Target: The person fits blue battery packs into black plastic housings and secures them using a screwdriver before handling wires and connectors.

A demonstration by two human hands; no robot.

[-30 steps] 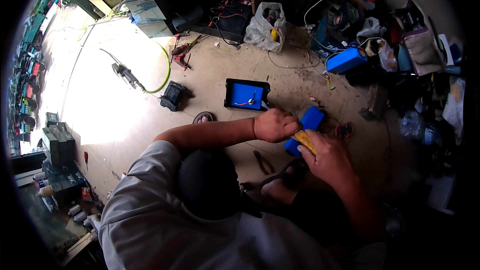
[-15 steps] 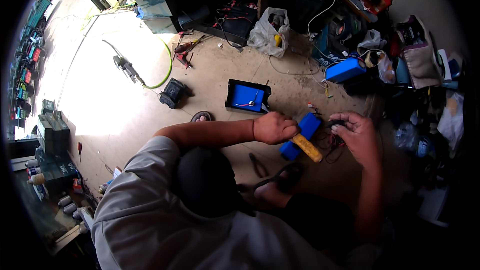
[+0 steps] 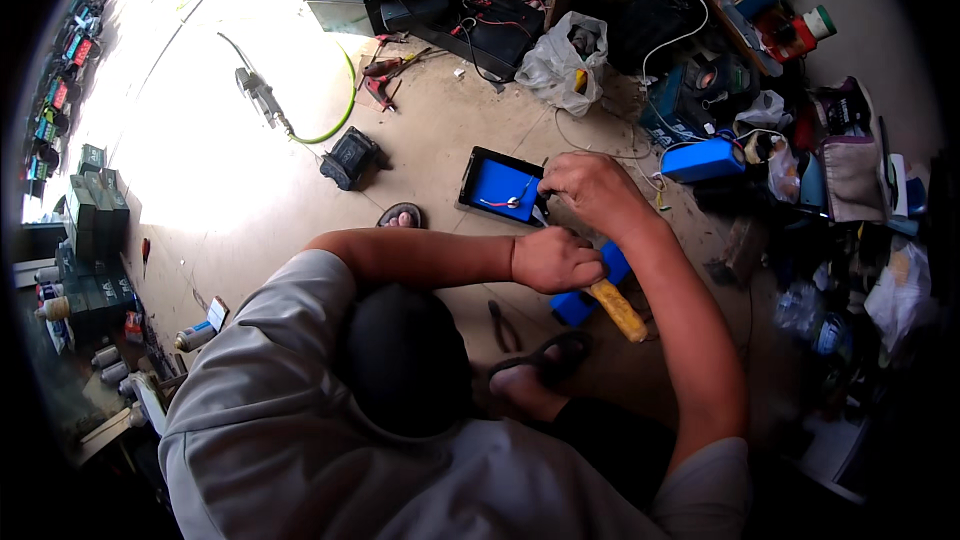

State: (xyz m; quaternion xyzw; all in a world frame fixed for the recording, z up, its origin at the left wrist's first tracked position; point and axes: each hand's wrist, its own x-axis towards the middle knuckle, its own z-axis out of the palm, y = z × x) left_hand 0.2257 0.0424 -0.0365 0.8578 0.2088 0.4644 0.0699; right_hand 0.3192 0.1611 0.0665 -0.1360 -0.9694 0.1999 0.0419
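My left hand (image 3: 558,260) is closed round a tool with a thick yellow handle (image 3: 620,312), which points toward my lower right. Its thin working end reaches toward the corner of an open black case (image 3: 464,190). Inside that case lies a blue wrapped block (image 3: 500,183) with a red and a white wire on top. Fingers pinched, my right hand (image 3: 592,188) is at the case's right end; whatever is between the fingertips is too small to make out. Beneath the yellow handle, a second blue block (image 3: 574,308) lies on the floor, partly hidden by my left hand.
Pliers (image 3: 503,326) lie by my sandalled foot (image 3: 525,380). A small black battery (image 3: 350,158) sits left of the case. Beyond are a white plastic bag (image 3: 565,60), a red tool (image 3: 380,85) and a green cable (image 3: 340,110). Another blue block (image 3: 703,160) rests among clutter at right.
My right hand has moved left from beside the floor block to the case's right end, so its forearm now crosses over the wires. The left hand keeps the yellow-handled tool. The view has shifted slightly.
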